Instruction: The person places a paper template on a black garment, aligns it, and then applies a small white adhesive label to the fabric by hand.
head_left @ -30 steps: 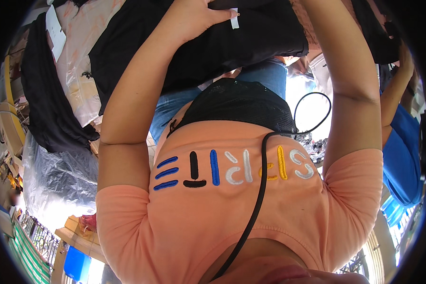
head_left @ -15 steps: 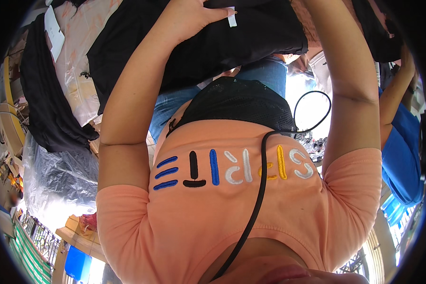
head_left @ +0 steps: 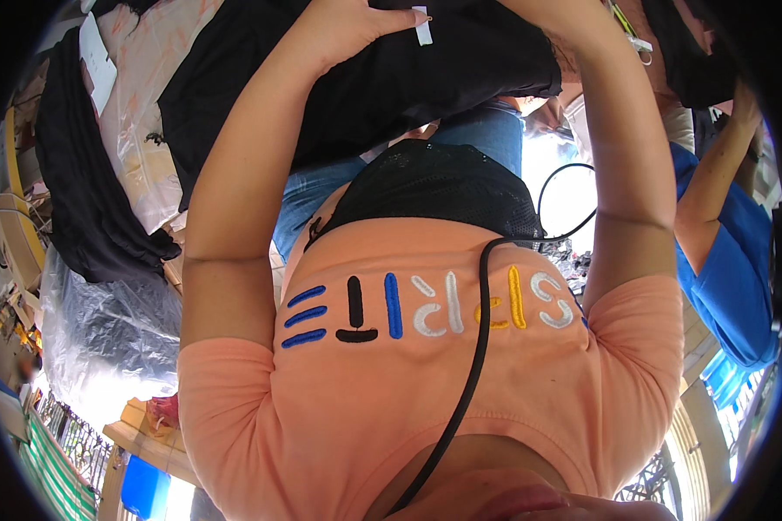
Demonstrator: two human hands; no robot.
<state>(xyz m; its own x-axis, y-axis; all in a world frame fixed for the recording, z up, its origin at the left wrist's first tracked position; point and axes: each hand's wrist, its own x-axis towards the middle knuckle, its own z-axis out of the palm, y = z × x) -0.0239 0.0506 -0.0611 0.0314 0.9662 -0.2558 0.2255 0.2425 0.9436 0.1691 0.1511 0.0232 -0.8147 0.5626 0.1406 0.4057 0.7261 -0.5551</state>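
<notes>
Black garment (head_left: 391, 87) gripped by raised left hand (head_left: 347, 30), fingers closed on it; right hand out of view w/ arm up

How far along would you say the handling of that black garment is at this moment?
Done: the black garment is up off the stall and spread between both arms. In hand: the left hand grips its top edge beside a small white tag; the right hand is out of frame, its forearm raised alongside. Left: nothing is folded, bagged or set down yet.
</notes>
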